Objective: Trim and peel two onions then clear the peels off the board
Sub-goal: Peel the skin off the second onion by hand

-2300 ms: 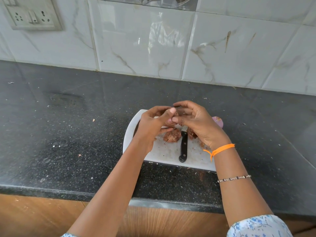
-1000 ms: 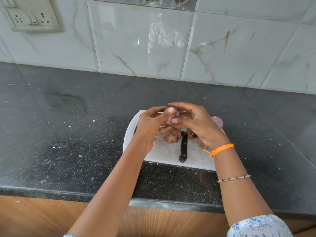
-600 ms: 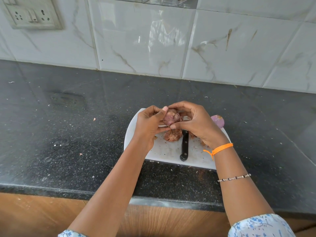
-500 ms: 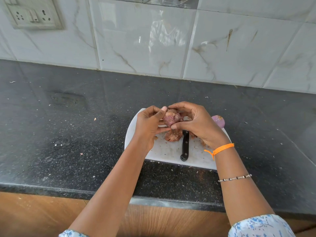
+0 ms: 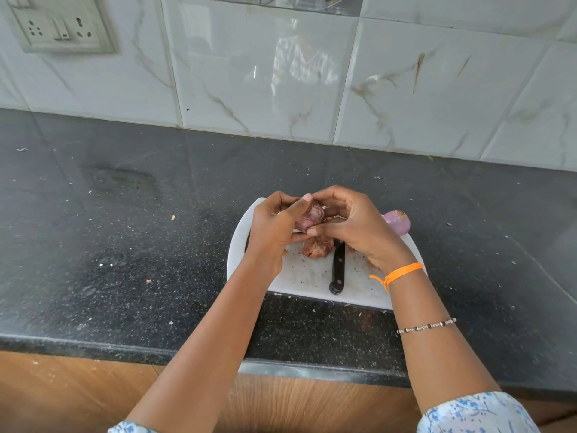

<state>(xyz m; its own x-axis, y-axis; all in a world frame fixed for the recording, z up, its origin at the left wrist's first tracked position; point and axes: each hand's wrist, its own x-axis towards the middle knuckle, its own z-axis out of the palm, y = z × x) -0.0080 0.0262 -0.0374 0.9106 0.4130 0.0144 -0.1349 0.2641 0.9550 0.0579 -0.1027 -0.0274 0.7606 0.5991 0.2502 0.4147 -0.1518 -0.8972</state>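
Both hands are up over the white cutting board (image 5: 299, 276), and they hold one onion (image 5: 309, 217) between them. The left hand (image 5: 273, 226) curls around the onion from the left, with its thumb lying over the top. The right hand (image 5: 352, 226) curls around it from the right, and its thumb pinches near the bottom of the onion. The onion shows purple and white rings on the side that faces up. Under the hands, a brown clump of peels (image 5: 318, 247) lies on the board. Just beside the peels lies a knife (image 5: 338, 270) with a black handle that points toward the person; its blade is hidden under the right hand. A second onion (image 5: 398, 222), smooth and purple, sits at the far right corner of the board, behind the right hand. Little bits of peel are scattered on the board. The board lies on a dark speckled counter (image 5: 125, 245). An orange band (image 5: 402, 271) is tied on the right wrist.
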